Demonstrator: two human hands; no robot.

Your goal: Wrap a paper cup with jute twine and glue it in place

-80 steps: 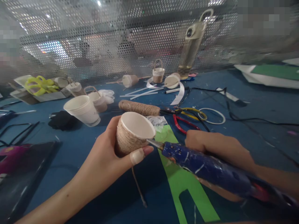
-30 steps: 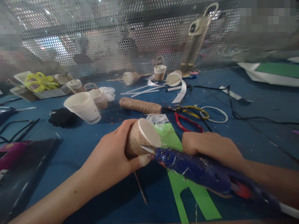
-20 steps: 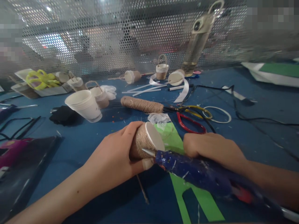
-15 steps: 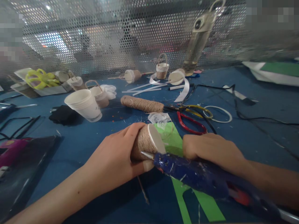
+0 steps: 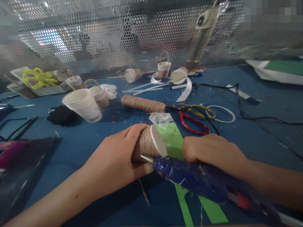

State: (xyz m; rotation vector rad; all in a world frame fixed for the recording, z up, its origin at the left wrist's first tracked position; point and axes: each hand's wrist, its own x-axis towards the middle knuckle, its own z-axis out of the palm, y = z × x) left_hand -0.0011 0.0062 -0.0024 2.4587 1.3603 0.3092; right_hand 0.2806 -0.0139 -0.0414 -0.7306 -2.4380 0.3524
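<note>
My left hand (image 5: 115,159) is wrapped round a paper cup covered in jute twine (image 5: 148,145), lying on its side with its white rim turned right. A loose end of twine (image 5: 144,190) hangs below it. My right hand (image 5: 214,153) grips a blue glue gun (image 5: 191,178). Its metal nozzle (image 5: 146,158) touches the twine near the cup's rim, just above my left thumb. A green paper cut-out (image 5: 174,142) lies on the blue table under both.
Behind lie a spool of jute twine (image 5: 142,103), a stack of white paper cups (image 5: 82,105), red and yellow scissors (image 5: 194,118), a white ring (image 5: 221,113), white strips and small twine baskets (image 5: 164,67). A perforated metal screen (image 5: 106,37) closes the back. Black cables run right.
The cup has tipped from mouth-up to lying sideways and dropped lower. The glue gun's nozzle has slid from the rim onto the twine near my left thumb.
</note>
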